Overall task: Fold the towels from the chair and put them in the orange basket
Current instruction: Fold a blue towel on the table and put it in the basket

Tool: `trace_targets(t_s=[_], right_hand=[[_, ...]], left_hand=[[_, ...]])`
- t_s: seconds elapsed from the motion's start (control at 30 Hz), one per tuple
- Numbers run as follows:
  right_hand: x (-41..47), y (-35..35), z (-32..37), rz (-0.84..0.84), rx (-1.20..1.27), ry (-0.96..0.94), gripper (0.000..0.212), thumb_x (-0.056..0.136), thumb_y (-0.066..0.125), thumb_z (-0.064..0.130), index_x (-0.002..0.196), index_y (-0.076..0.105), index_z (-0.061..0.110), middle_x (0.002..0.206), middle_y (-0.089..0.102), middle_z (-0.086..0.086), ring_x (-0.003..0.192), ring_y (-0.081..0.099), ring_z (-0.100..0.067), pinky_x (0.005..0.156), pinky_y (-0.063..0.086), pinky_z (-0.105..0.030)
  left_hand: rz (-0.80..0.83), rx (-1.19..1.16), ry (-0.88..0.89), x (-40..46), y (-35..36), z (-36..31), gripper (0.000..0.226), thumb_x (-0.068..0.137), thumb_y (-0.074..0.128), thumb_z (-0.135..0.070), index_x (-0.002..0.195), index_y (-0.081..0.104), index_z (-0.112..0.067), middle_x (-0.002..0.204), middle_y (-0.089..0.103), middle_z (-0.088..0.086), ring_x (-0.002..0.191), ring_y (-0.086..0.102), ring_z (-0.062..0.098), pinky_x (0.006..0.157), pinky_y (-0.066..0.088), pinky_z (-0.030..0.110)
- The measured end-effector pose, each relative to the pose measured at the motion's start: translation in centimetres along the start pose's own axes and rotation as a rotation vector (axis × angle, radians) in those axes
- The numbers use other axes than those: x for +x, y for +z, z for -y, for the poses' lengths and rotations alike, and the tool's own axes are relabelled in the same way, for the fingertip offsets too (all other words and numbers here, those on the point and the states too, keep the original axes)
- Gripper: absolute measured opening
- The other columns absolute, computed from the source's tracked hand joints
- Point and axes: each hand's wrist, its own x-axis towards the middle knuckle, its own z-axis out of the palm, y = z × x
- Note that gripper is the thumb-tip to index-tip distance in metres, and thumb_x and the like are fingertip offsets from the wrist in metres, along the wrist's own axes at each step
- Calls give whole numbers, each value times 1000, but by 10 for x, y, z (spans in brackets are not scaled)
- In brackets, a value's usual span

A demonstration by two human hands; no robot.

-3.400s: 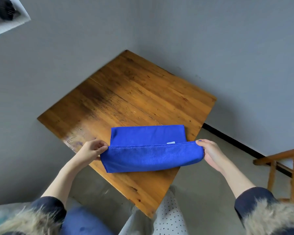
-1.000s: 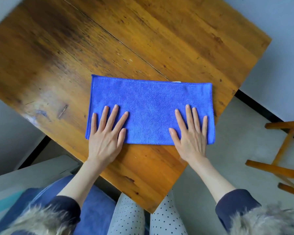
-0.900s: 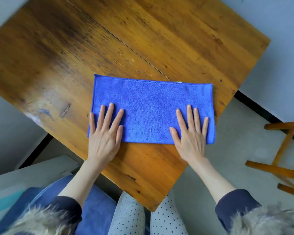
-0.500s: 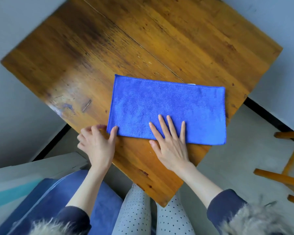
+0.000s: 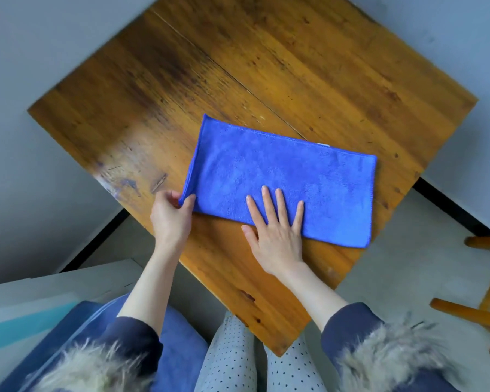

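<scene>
Towel: my blue microfibre towel (image 5: 283,176) lies folded on the wooden surface (image 5: 266,80), near its right edge.
Left hand (image 5: 171,219): fingers pinch the towel's near-left corner.
Right hand (image 5: 277,236): fingers straight, spread, pressing its near edge.

towel (image 5: 289,176) flat on table (image 5: 294,66) | left hand (image 5: 171,219) pinches corner | right hand (image 5: 277,236) presses

A square wooden counter (image 5: 308,66) is standing cornerwise to the camera, its worn boards showing dark stains and a seam running across the top. A folded blue towel (image 5: 294,176) is lying flat on it near the near-right edge. The right hand (image 5: 277,233) is resting partly on the wood, fingers spreading onto the cloth.
</scene>
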Motion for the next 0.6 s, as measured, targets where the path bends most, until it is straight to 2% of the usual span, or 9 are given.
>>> trace_targets(t_s=[0.07, 0.13, 0.2, 0.3, 0.4, 0.43, 0.5, 0.53, 0.6], right_hand=[[18, -11, 9, 23, 5, -31, 61, 92, 8, 55, 148, 5, 30, 158, 4, -4, 145, -2, -27, 108, -7, -62], [29, -20, 11, 49, 61, -73, 61, 93, 10, 55, 148, 0, 31, 157, -8, -1, 144, -12, -23, 107, -14, -59], [28, -28, 6, -24, 171, -70, 63, 91, 11, 54, 148, 16, 27, 158, 0, -2, 145, -3, -22, 109, -11, -57], [13, -31, -13, -159, 372, 44, 58, 91, 24, 45, 139, 42, 17, 154, 22, -8, 143, 18, -27, 112, 12, -55], [-7, -34, -44, -351, 498, 153, 38, 88, 47, 26, 119, 62, 8, 137, 49, -14, 122, 50, -31, 100, 42, -45], [-12, -37, -55, -398, 567, 190, 34, 88, 48, 21, 114, 64, 7, 131, 55, -11, 116, 55, -28, 96, 45, -39], [-23, -43, -76, -423, 772, 282, 28, 92, 47, 14, 112, 64, 7, 120, 62, -6, 109, 59, -21, 94, 46, -34], [-26, -47, -85, -402, 904, 358, 26, 94, 46, 11, 113, 63, 7, 116, 63, -6, 104, 61, -19, 92, 47, -34], [-29, -53, -100, -342, 1172, 525, 25, 97, 42, 8, 112, 61, 10, 108, 64, -8, 91, 64, -15, 85, 51, -31]], left_hand=[[10, -204, -137, 21, -6, -16, 30, 79, 69, -22, 103, 58, -7, 100, 62, 8, 89, 59, 25, 75, 44, 31], [84, -384, -244, 35, -13, -32, 29, 80, 69, -13, 106, 60, -2, 96, 62, 9, 75, 56, 19, 66, 46, 27], [170, -460, -319, 38, -17, -45, 6, 84, 63, -5, 85, 57, -5, 89, 58, 8, 74, 53, 18, 64, 47, 26], [190, -422, -318, 27, -17, -65, 16, 86, 57, -5, 73, 50, -12, 98, 58, 9, 87, 56, 20, 75, 50, 32], [157, -384, -194, 6, -12, -88, 9, 85, 53, -6, 89, 61, -9, 92, 62, 4, 78, 58, 14, 76, 48, 29], [146, -356, -106, -3, -8, -96, 15, 83, 51, -7, 93, 63, -10, 83, 61, 0, 71, 55, 12, 74, 47, 30], [153, -259, 138, -26, 2, -110, 18, 76, 47, -11, 81, 64, -13, 65, 50, -3, 61, 42, 14, 64, 42, 29], [166, -191, 258, -39, 10, -116, 16, 74, 47, -14, 76, 62, -12, 62, 45, 0, 59, 36, 18, 59, 38, 30], [177, -41, 453, -65, 32, -124, 16, 79, 52, -14, 87, 65, -8, 72, 50, 12, 64, 43, 28, 63, 39, 34]])
